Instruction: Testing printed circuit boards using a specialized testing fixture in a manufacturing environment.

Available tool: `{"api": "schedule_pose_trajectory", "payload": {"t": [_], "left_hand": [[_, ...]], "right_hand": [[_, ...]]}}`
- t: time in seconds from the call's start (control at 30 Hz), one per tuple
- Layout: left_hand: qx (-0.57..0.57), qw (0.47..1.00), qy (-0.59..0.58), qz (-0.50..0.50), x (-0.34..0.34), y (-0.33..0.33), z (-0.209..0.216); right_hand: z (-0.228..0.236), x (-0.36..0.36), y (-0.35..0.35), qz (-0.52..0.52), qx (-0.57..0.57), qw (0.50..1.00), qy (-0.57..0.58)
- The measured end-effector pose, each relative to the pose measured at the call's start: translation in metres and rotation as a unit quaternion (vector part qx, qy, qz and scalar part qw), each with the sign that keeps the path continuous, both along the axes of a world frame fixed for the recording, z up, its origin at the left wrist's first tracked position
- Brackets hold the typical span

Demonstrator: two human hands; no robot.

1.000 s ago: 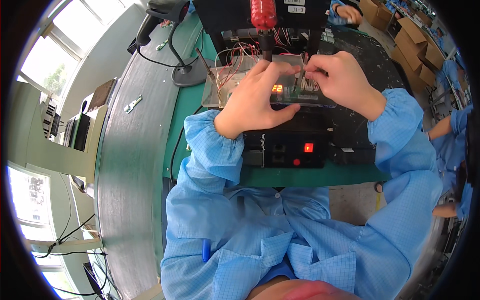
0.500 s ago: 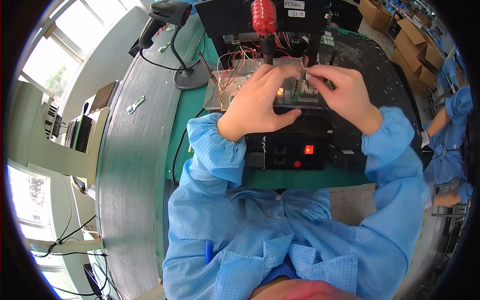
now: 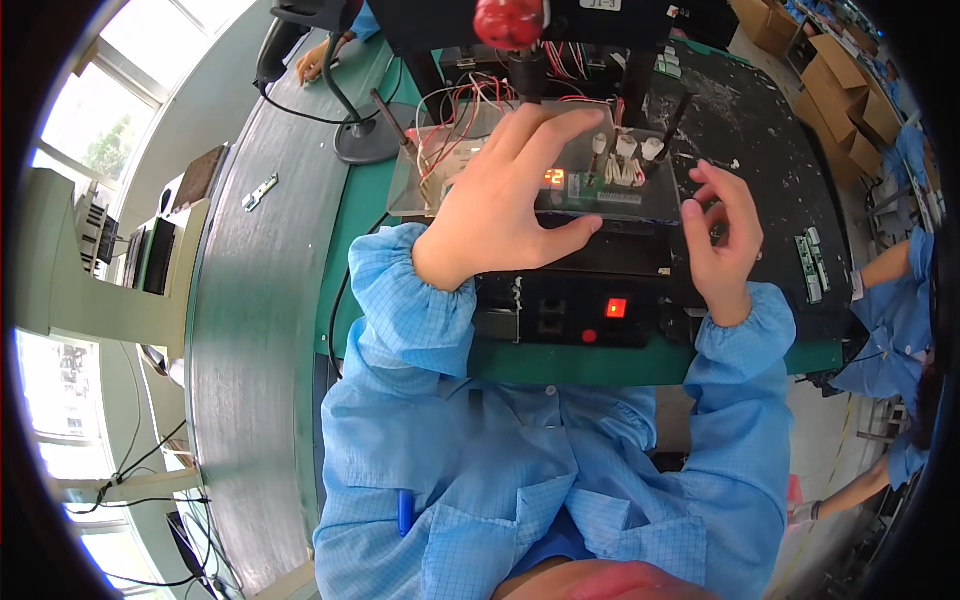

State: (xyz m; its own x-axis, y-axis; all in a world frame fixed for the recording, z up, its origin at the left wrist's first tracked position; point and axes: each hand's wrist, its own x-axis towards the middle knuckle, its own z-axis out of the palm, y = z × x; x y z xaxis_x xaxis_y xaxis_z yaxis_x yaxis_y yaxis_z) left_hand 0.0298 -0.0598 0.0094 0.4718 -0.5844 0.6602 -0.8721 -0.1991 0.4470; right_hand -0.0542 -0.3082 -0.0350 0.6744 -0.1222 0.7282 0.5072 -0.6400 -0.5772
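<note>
My left hand (image 3: 505, 200) lies over the clear plate (image 3: 408, 192) of a test fixture, thumb and fingers spread, nothing visible in its grip. Beside its thumb, a green circuit board (image 3: 585, 192) shows a lit orange digit display (image 3: 554, 179). White plugs (image 3: 627, 146) with bundled white wires stand at the board's right part. My right hand (image 3: 726, 228) hovers just right of the fixture, fingers loosely bent and apart, holding nothing that I can see. Above the fixture rises a red-handled lever (image 3: 510, 24). The left palm hides part of the plate.
A black control box (image 3: 570, 312) with a lit red switch sits at the near side. Small circuit boards (image 3: 812, 265) lie at right, another board (image 3: 261, 193) at left. A scanner stand (image 3: 368, 140) and another person's hand (image 3: 316, 64) are at far left.
My right hand has left the white plugs and moved right and nearer, its pinch loosened. My left hand stays over the plate. Another person's hand has come into clearer view at far left.
</note>
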Motion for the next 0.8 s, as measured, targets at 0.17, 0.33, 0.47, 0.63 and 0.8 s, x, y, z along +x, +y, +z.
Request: {"api": "schedule_pose_trajectory", "payload": {"t": [0.17,0.33,0.47,0.63,0.8], "left_hand": [[-0.002,1.000,-0.007,-0.002,0.002,-0.005,-0.001],[-0.174,0.984,0.036,-0.001,0.007,0.004,-0.021],[-0.323,0.940,0.108,-0.017,0.007,-0.002,-0.016],[-0.312,0.950,0.002,0.016,0.011,0.009,0.047],[-0.014,0.944,-0.296,0.145,0.001,-0.009,0.129]], "right_hand": [[-0.001,0.001,0.007,0.021,-0.023,0.999,-0.014],[-0.004,0.004,0.004,0.040,-0.026,0.998,-0.036],[-0.004,0.001,0.000,0.027,-0.015,0.998,-0.050],[-0.006,0.002,-0.003,0.029,0.008,0.998,-0.050],[-0.007,-0.002,-0.011,0.000,0.034,0.998,-0.054]]}}
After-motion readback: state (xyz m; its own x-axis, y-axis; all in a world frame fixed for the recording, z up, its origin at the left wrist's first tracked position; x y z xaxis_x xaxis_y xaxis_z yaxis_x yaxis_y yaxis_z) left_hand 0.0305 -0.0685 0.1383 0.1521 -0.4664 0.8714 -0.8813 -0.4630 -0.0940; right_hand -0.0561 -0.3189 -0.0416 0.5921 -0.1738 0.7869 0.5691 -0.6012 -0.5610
